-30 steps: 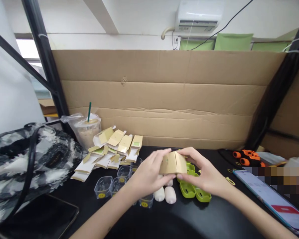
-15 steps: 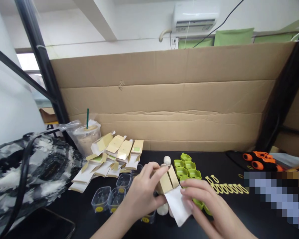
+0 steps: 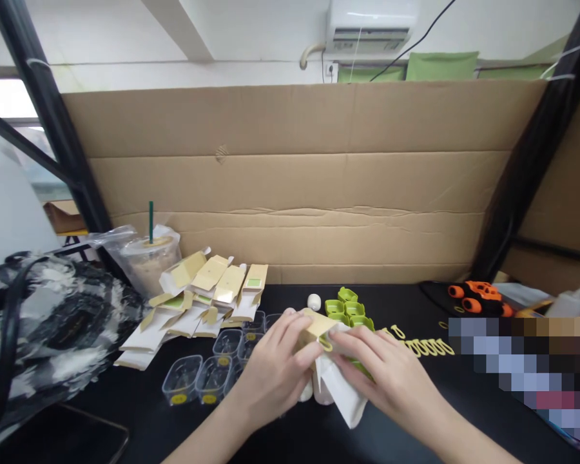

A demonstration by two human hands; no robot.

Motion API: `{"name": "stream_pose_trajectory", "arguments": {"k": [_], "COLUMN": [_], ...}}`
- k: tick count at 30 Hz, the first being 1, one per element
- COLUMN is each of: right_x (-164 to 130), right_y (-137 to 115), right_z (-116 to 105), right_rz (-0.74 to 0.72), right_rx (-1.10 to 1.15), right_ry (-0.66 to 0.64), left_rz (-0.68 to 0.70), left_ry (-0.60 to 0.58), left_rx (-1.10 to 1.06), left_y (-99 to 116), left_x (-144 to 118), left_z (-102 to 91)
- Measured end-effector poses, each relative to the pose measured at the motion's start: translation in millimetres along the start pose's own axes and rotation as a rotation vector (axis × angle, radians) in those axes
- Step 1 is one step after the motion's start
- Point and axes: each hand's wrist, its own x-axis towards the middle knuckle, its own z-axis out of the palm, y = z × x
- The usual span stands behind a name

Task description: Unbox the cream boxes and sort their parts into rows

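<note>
A small cream-and-white paper box (image 3: 344,394) is in both hands at the lower middle, its white end hanging toward me. My left hand (image 3: 275,367) grips its cream end from the left, thumb underneath. My right hand (image 3: 389,367) pinches it from the right, fingertips meeting the left hand's at the top. A thin yellow loop (image 3: 325,343) shows between the fingertips. Partly behind the hands are green open containers (image 3: 354,309), and a white ball (image 3: 314,301) lies beyond. White rounded things below the box are mostly hidden.
Clear plastic cups (image 3: 182,380) with yellow stickers stand left of my hands, near a pile of opened boxes (image 3: 229,283). A bagged drink (image 3: 149,261) stands behind. Yellow loops (image 3: 428,347) and an orange toy car (image 3: 481,293) lie right. A cardboard wall (image 3: 290,187) closes the back.
My right hand has moved up and in, closing on the box's cream end beside my left fingers. A yellow loop now shows there. The whole view has shifted slightly.
</note>
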Motion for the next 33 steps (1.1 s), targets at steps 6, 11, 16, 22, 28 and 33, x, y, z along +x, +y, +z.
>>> {"name": "stream_pose_trajectory", "arguments": {"k": [6, 11, 16, 22, 28, 33], "right_x": [-2.4, -2.3, -4.2, -5.6, -2.0, 2.5], "right_y": [-2.7, -4.2, -3.1, -3.6, 8.5, 24.5], "right_z": [4.3, -3.2, -3.8, -3.5, -27.3, -60.3], "right_rz": [-0.070, -0.107, -0.171, -0.246, 0.042, 0.172], "right_rx": [-0.004, 0.027, 0.087, 0.065, 0.409, 0.430], "right_ry": [0.120, 0.224, 0.180, 0.205, 0.285, -0.150], "left_rz": [0.079, 0.080, 0.125, 0.163, -0.064, -0.500], "left_ry": [0.028, 0.062, 0.081, 0.088, 0.192, 0.240], "left_rx": [0.108, 0.163, 0.221, 0.266, 0.132, -0.210], "left_y": [2.3, -1.9, -2.4, -2.2, -20.8, -23.8], "left_x": [5.8, 8.8, 9.8, 10.2, 4.5, 2.1], "left_z": [-3.4, -7.4, -10.9, -13.0, -9.9, -5.8]}}
